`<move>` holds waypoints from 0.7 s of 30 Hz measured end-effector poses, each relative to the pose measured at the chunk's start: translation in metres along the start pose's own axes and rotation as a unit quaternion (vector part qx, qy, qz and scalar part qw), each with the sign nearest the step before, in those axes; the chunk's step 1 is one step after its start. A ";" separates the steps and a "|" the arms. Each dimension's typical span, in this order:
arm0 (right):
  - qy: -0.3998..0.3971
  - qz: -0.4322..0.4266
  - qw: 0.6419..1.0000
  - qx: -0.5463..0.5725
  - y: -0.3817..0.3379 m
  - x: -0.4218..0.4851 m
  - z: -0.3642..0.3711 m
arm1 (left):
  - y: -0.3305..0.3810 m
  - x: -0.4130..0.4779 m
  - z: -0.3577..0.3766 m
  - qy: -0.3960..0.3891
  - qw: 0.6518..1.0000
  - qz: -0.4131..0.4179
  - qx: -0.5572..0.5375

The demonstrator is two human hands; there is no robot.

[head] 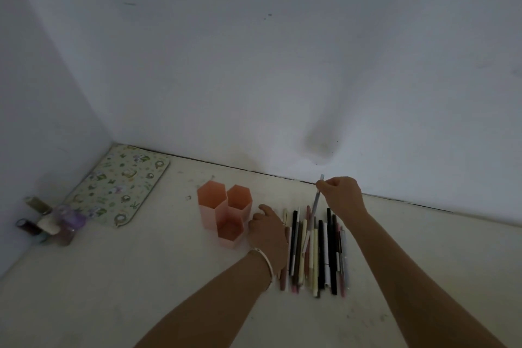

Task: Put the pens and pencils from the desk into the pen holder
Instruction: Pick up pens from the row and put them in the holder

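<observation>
A pink pen holder [224, 213] made of three hexagonal cups stands on the white desk; its cups look empty. Right of it lies a row of several pens and pencils [319, 254], black, cream, pink and grey, side by side. My right hand [341, 195] pinches the top of a light blue-grey pen [316, 206], which is tilted up, its lower end still among the row. My left hand [268, 232], a bracelet on its wrist, rests palm down between the holder and the row, covering the leftmost pens, fingers loosely spread.
A flat patterned case [121, 186] lies at the back left near the wall corner. Small bottles and jars [52, 220] cluster at the far left. The white wall [282, 65] runs close behind the pens.
</observation>
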State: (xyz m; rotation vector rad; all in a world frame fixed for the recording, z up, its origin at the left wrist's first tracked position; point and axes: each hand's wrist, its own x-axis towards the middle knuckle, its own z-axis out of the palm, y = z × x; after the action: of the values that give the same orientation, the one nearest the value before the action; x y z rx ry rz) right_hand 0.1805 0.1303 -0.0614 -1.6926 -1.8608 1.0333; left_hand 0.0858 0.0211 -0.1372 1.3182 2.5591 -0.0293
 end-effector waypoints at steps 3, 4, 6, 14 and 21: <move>-0.003 0.001 1.000 0.005 0.003 -0.003 0.001 | -0.003 0.000 -0.005 0.010 1.000 0.026 -0.002; -0.002 0.003 1.000 0.006 0.002 -0.003 0.001 | -0.003 0.001 -0.009 -0.001 1.000 0.028 -0.007; 0.004 0.006 1.000 0.019 -0.003 -0.003 -0.003 | -0.002 -0.004 -0.023 -0.023 0.998 0.039 -0.033; 0.099 -0.017 0.973 0.210 -0.065 -0.023 -0.005 | -0.090 -0.009 -0.163 0.205 0.915 0.151 -0.312; 0.123 -0.047 0.944 0.304 -0.110 -0.058 0.040 | -0.161 0.021 -0.135 0.208 0.895 0.046 -0.392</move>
State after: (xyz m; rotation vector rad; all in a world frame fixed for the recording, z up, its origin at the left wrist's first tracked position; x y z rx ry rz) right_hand 0.0891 0.0658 0.0056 -1.2798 -1.2697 1.1435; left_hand -0.0851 -0.0386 -0.0279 1.1664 2.3452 1.2812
